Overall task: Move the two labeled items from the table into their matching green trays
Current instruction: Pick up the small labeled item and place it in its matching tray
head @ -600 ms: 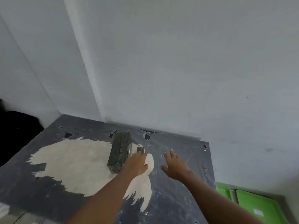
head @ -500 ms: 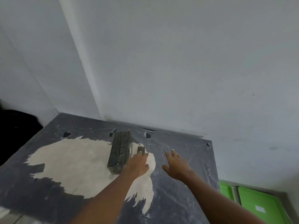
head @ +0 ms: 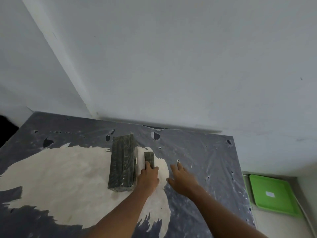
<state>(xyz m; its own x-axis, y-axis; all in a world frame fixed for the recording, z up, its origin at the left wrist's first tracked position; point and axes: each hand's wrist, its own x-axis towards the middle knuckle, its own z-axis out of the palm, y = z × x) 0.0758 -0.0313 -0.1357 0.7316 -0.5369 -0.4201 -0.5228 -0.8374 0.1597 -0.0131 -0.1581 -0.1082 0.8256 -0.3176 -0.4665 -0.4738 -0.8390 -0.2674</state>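
Observation:
Two dark wrapped items lie on the table [head: 197, 152]: a long block [head: 122, 162] and, just to its right, a small block [head: 148, 157]. My left hand [head: 149, 177] is at the small block's near end, with a finger and the thumb closed on either side of it. My right hand [head: 181, 178] hovers flat over the table to the right of it, fingers spread and holding nothing. A green tray [head: 267, 184] with a white label lies on the floor beyond the table's right edge.
The table is covered in dark torn plastic with a large worn white patch [head: 60, 177]. White walls meet in a corner just behind it. The thin edge of a second green tray [head: 246, 188] shows beside the first.
Both hands stay almost where they were beside the blocks. The camera has tilted, so more of the green tray shows.

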